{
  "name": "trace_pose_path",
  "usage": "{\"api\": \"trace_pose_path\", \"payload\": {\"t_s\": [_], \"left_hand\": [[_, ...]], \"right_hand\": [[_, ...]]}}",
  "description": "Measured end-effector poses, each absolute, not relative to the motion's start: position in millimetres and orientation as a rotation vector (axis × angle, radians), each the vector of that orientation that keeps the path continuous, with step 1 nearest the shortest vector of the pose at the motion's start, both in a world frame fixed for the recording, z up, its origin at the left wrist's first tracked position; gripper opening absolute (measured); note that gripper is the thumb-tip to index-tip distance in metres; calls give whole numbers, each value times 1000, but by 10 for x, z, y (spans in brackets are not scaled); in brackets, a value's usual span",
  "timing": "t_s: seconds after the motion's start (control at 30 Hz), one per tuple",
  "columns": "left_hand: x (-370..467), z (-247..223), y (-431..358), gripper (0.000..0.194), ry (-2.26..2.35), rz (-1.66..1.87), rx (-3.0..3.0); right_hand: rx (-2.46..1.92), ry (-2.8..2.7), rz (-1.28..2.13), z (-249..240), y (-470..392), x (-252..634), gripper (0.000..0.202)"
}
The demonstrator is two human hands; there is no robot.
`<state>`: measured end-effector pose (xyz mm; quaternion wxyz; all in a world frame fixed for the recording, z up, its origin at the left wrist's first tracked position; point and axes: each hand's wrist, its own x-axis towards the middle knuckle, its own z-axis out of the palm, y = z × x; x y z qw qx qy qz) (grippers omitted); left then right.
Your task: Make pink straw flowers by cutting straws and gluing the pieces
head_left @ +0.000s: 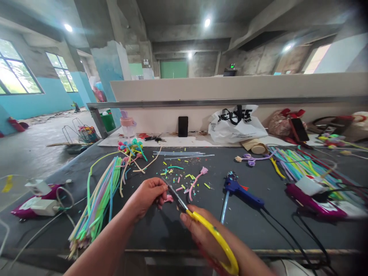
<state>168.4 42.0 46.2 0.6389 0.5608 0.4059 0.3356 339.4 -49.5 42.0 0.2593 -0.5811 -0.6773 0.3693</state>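
Pink piece (169, 198): a short pink bit is pinched in the left fingertips, low at the middle of the dark table (258, 226), right at the scissor blades.
Charger (43, 205): seen at far left, white on a magenta pad, its cord trailed over the table.
Stem bundle (97, 203): a long sheaf of pastel stems is laid left of the hands, well clear of the cutting.
Left hand (146, 197): clenched round the pink piece, thumb and fingers closed on it, held just above the table.
Scraps (184, 176): small coloured offcuts are scattered just beyond the hands, a pink flower stem (197, 180) among them.
Scissors (198, 220): yellow handles, dark blades set slightly apart, tips brought against the pink piece.
Right hand (201, 234): wrapped round the scissors' handles, fingers through the loops, firmly gripping.
Glue gun (243, 189): blue, laid on its side right of the hands, untouched, its black cord run off toward the edge.
More stems (293, 161): a second coloured spread is seen at far right, beside a magenta box (313, 203).
Step in hand: judged to be a trim, the pink piece being presented to the blades.
Next move calls for: the piece to be kept steady and seated between the blades, fingertips kept back, and the handles closed cleanly.
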Motion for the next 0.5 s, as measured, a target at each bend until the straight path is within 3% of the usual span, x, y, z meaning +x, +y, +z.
{"api": "trace_pose_path", "payload": {"t_s": [0.1,0.23,0.37,0.5], "left_hand": [[1666,446,421,24,980,773,1327],[1590,416,469,22,1179,769,1427],[1552,352,529,19,1313,747,1501],[1553,303,588,15,1393,785,1533]], "right_hand": [[-1561,-1732,1044,399,-496,3391,42],[-1566,-1342,1619,421,-513,3443,50],[-1175,-1111,2068,356,-483,3525,54],[-936,-1034,2191,333,-457,3527,58]]}}
